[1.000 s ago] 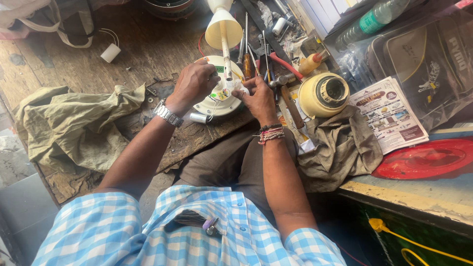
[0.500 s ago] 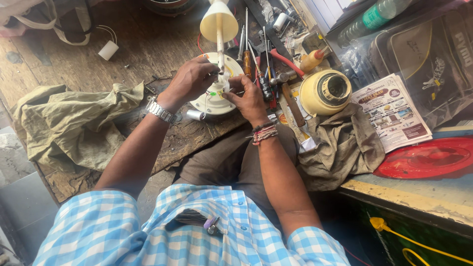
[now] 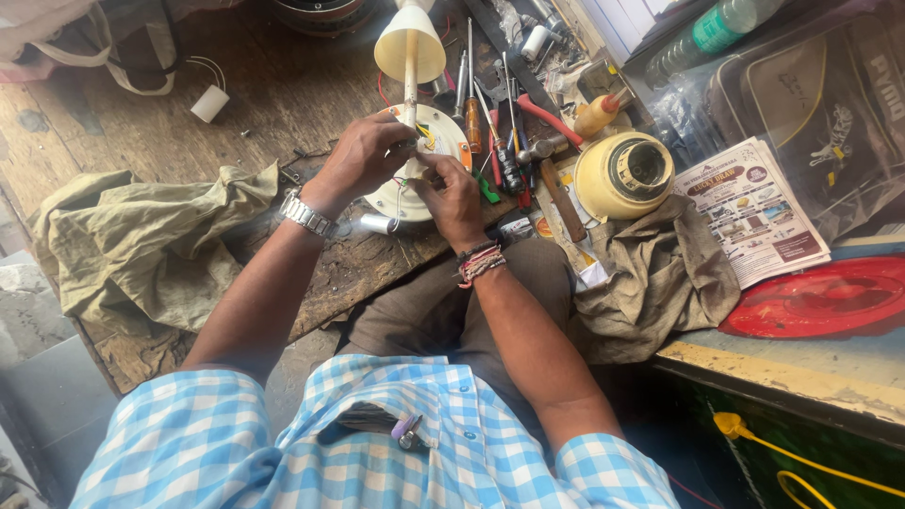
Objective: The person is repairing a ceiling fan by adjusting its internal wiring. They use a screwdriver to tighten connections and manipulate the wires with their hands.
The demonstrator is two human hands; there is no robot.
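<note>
Both hands on a round white fan motor unit (image 3: pixel 443 132) w/ cream rod and cup, lying on the wooden bench (image 3: pixel 273 104). Left hand (image 3: pixel 363 155) wraps its rim; right hand (image 3: pixel 452 193) has fingers pinched on thin wires at its near edge. Looks mid-job: unit open, coloured wires exposed, cream housing (image 3: pixel 624 174) off to the side, screwdrivers and pliers (image 3: pixel 490 104) just beyond. Closing up not yet done, I'd say.

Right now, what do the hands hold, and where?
Both hands, left hand and right hand, grip the round cream device at its near edge, by the wires.
</note>
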